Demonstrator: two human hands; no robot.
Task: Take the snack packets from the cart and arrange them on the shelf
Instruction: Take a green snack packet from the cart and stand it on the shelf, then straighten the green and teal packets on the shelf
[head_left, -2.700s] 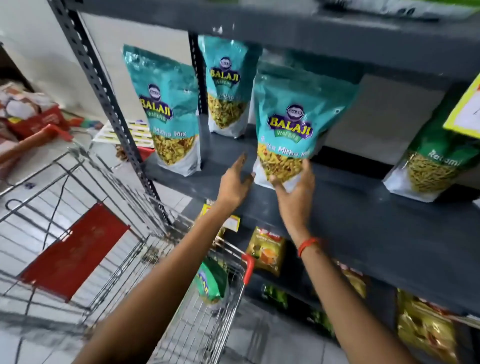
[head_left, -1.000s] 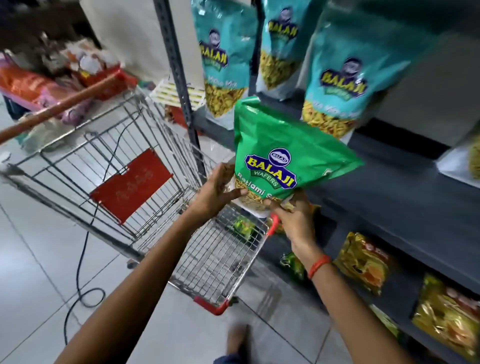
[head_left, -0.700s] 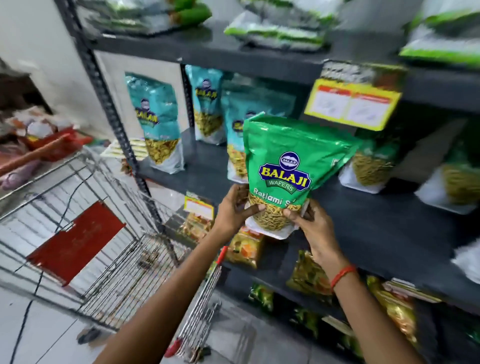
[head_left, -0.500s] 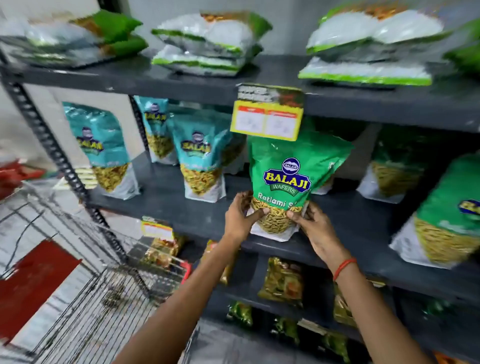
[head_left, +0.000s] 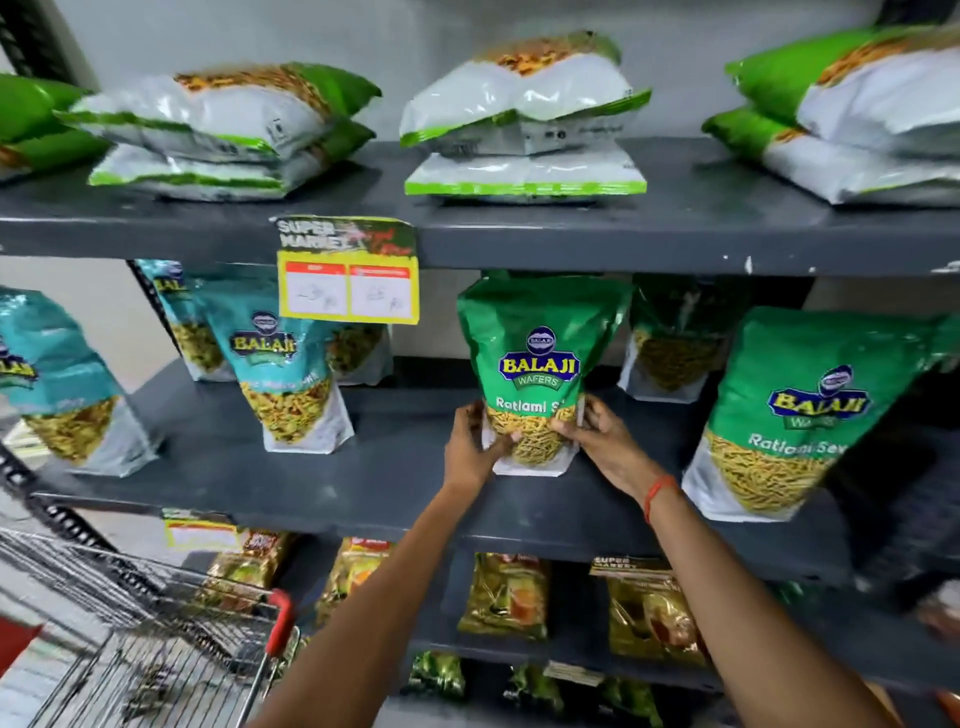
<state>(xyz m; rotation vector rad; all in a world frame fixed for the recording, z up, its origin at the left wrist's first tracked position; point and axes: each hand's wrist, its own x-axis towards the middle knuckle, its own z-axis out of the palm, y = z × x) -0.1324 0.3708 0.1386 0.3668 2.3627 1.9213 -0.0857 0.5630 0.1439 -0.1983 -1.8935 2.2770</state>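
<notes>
1. both hands are steadying the green ratlami sev packet (head_left: 537, 364) upright on the middle shelf (head_left: 395, 483), just below the yellow price tag's (head_left: 348, 291) right side.
2. the left hand (head_left: 470, 454) and right hand (head_left: 602, 444) are each closing their grip on the packet's lower corners.
3. it's looking light, soft and crinkly, likely slippery film; the firm base is the safest hold.
4. both forearms are reaching up and forward, wrists angling inward.

Both hands (head_left: 540, 447) raised, fingers curled.
</notes>
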